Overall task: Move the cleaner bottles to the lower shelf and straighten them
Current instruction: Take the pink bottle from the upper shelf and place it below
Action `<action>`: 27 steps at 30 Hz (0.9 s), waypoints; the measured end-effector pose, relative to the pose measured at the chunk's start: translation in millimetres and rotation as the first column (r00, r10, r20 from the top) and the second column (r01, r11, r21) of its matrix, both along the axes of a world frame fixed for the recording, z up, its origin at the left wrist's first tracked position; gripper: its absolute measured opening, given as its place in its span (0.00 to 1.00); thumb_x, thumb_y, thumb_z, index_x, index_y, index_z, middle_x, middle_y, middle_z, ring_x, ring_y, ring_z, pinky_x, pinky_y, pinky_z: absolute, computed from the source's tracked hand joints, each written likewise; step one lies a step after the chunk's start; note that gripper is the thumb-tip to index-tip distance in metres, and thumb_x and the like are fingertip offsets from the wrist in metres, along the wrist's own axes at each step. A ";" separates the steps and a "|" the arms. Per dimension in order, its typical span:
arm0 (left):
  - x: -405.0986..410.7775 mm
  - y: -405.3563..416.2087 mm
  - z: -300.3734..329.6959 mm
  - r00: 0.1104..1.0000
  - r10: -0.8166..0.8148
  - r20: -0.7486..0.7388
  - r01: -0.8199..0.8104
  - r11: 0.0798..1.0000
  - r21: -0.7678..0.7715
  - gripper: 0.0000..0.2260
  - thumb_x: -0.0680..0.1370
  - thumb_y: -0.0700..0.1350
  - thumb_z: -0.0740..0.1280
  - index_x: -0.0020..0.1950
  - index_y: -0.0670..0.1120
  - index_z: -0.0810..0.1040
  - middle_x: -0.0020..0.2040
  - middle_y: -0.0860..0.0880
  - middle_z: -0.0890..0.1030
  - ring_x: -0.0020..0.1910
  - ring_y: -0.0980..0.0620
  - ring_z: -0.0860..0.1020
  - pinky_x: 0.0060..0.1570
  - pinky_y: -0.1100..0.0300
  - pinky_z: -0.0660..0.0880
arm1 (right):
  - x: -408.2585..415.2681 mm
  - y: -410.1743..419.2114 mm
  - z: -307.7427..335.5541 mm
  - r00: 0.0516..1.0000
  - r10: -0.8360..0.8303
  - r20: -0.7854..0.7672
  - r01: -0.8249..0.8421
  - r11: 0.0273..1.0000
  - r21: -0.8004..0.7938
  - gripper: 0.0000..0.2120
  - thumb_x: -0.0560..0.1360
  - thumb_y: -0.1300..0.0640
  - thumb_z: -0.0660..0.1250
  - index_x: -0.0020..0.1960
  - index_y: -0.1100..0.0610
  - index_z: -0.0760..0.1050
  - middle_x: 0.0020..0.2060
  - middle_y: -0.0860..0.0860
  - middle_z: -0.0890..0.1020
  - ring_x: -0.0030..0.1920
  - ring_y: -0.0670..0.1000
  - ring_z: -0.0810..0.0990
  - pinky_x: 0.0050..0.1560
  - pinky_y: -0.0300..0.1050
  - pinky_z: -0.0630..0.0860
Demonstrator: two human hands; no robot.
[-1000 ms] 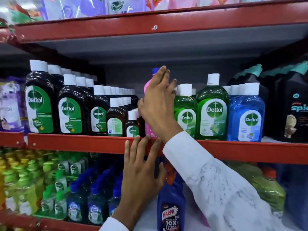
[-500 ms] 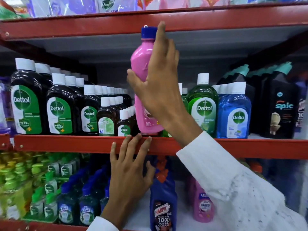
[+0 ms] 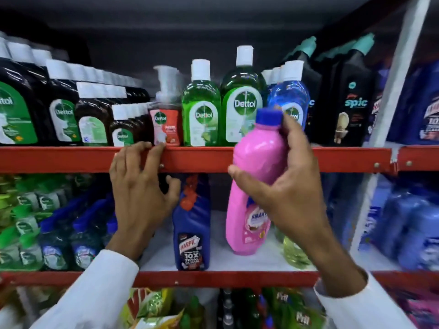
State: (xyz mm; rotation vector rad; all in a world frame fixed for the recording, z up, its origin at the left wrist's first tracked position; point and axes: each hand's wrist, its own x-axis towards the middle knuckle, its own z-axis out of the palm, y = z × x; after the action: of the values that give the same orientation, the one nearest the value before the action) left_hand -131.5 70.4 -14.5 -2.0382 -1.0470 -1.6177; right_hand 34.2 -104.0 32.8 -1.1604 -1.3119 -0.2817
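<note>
My right hand [image 3: 288, 186] grips a pink cleaner bottle [image 3: 257, 162] with a blue cap around its middle. The bottle is tilted slightly and hangs in front of the red shelf edge [image 3: 202, 159], its base near the white floor of the lower shelf [image 3: 237, 260]. My left hand [image 3: 140, 186] rests on the red shelf edge with fingers curled over it, holding no bottle. A blue Harpic bottle [image 3: 191, 233] with a red cap stands upright on the lower shelf between my two hands.
Dark, green and blue Dettol bottles [image 3: 242, 100] fill the upper shelf, with black Spic bottles [image 3: 351, 100] at the right. Small green and blue bottles [image 3: 54, 229] crowd the lower shelf's left. A yellowish bottle [image 3: 293, 252] and blue packs [image 3: 413, 231] sit right. A white upright post [image 3: 382, 129] stands right.
My right hand has brought the pink bottle down from high in front of the upper shelf to the lower shelf's opening. My view has dropped lower. My left hand stayed on the shelf edge.
</note>
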 end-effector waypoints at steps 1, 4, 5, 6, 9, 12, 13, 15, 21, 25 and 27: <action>1.3 -0.6 0.1 1.000 0.004 0.008 -0.004 1.000 -0.001 0.27 0.71 0.48 0.68 0.70 0.45 0.74 0.66 0.39 0.74 0.69 0.39 0.68 0.73 0.37 0.67 | 5.3 1.5 -15.9 0.999 -0.043 -0.012 0.043 0.999 0.009 0.43 0.65 0.48 0.80 0.74 0.49 0.64 0.65 0.44 0.74 0.64 0.44 0.75 0.67 0.42 0.74; 3.5 -1.9 -1.1 1.000 0.013 0.010 -0.013 1.000 -0.020 0.28 0.71 0.48 0.68 0.71 0.44 0.73 0.67 0.38 0.73 0.69 0.37 0.68 0.73 0.38 0.67 | 22.0 12.3 -59.2 0.987 -0.152 -0.051 0.152 0.988 -0.012 0.42 0.65 0.50 0.80 0.74 0.51 0.65 0.64 0.47 0.73 0.64 0.48 0.74 0.67 0.45 0.72; 3.6 -2.4 -1.7 1.000 0.015 0.009 -0.015 1.000 -0.027 0.28 0.71 0.48 0.68 0.72 0.44 0.72 0.67 0.38 0.73 0.70 0.37 0.67 0.74 0.38 0.67 | 26.9 17.5 -71.8 0.982 -0.177 -0.062 0.175 0.984 -0.027 0.43 0.65 0.50 0.80 0.75 0.53 0.64 0.65 0.48 0.72 0.65 0.50 0.74 0.67 0.49 0.72; 3.6 -3.0 -1.9 1.000 0.015 0.010 -0.015 0.999 -0.033 0.28 0.71 0.48 0.67 0.72 0.44 0.72 0.68 0.38 0.72 0.70 0.37 0.67 0.74 0.38 0.67 | 31.6 23.7 -83.4 0.977 -0.203 -0.065 0.201 0.979 -0.038 0.43 0.66 0.50 0.80 0.75 0.54 0.64 0.65 0.50 0.72 0.66 0.52 0.73 0.68 0.53 0.72; 4.9 -5.1 -2.5 1.000 0.016 0.005 -0.015 0.999 -0.047 0.29 0.71 0.48 0.67 0.73 0.45 0.70 0.68 0.38 0.71 0.70 0.37 0.66 0.75 0.40 0.66 | 44.1 44.2 -113.4 0.963 -0.259 -0.073 0.253 0.964 -0.085 0.42 0.67 0.50 0.81 0.74 0.58 0.65 0.66 0.53 0.72 0.67 0.55 0.72 0.69 0.57 0.71; 4.8 -6.8 -3.2 1.000 0.019 -0.009 -0.020 0.997 -0.076 0.30 0.72 0.48 0.66 0.74 0.45 0.69 0.70 0.38 0.70 0.72 0.37 0.66 0.76 0.41 0.64 | 53.2 63.9 -135.7 0.960 -0.261 -0.098 0.253 0.963 -0.092 0.42 0.66 0.52 0.81 0.73 0.58 0.65 0.65 0.47 0.68 0.66 0.48 0.69 0.70 0.46 0.67; 4.8 -7.3 -3.2 1.000 0.021 -0.011 -0.022 0.996 -0.083 0.30 0.72 0.48 0.66 0.74 0.45 0.69 0.70 0.39 0.70 0.72 0.37 0.66 0.76 0.41 0.64 | 55.3 69.4 -141.7 0.958 -0.268 -0.102 0.260 0.961 -0.091 0.42 0.66 0.52 0.81 0.73 0.57 0.64 0.64 0.47 0.68 0.65 0.46 0.67 0.69 0.43 0.65; 4.6 -7.7 -3.3 1.000 0.023 -0.019 -0.025 0.996 -0.083 0.30 0.72 0.48 0.66 0.75 0.45 0.68 0.70 0.39 0.70 0.72 0.37 0.66 0.76 0.41 0.65 | 57.9 78.1 -152.5 0.952 -0.291 -0.097 0.282 0.954 -0.098 0.42 0.66 0.50 0.80 0.74 0.56 0.63 0.64 0.47 0.67 0.64 0.42 0.64 0.67 0.36 0.61; 4.8 -7.1 -4.6 0.999 0.023 -0.029 -0.025 0.997 -0.075 0.31 0.72 0.47 0.67 0.75 0.45 0.68 0.71 0.39 0.69 0.72 0.37 0.66 0.74 0.40 0.67 | 59.2 89.7 -168.9 0.960 -0.265 -0.089 0.246 0.952 -0.184 0.41 0.68 0.56 0.79 0.74 0.59 0.62 0.65 0.53 0.69 0.65 0.45 0.63 0.69 0.35 0.59; 5.2 -4.7 -6.2 0.999 0.019 -0.028 -0.021 0.997 -0.079 0.31 0.73 0.48 0.67 0.75 0.46 0.67 0.71 0.39 0.69 0.72 0.37 0.66 0.74 0.41 0.68 | 59.1 93.8 -169.4 0.945 -0.324 -0.041 0.304 0.919 -0.251 0.43 0.68 0.56 0.79 0.76 0.60 0.61 0.69 0.59 0.69 0.68 0.50 0.62 0.68 0.23 0.48; 5.3 -4.1 -7.0 0.999 0.013 -0.031 -0.016 0.997 -0.080 0.31 0.73 0.47 0.68 0.75 0.45 0.67 0.71 0.39 0.69 0.72 0.37 0.66 0.75 0.41 0.67 | 58.0 94.4 -168.2 0.931 -0.365 -0.005 0.349 0.894 -0.282 0.44 0.67 0.54 0.80 0.76 0.59 0.60 0.70 0.58 0.69 0.68 0.49 0.61 0.68 0.28 0.48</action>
State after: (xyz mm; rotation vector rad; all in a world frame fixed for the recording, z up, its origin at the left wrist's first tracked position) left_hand -126.3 66.3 -21.5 -2.0949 -1.1308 -1.5560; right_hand 92.3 -9.6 -135.3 -1.6417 -1.1030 -0.3354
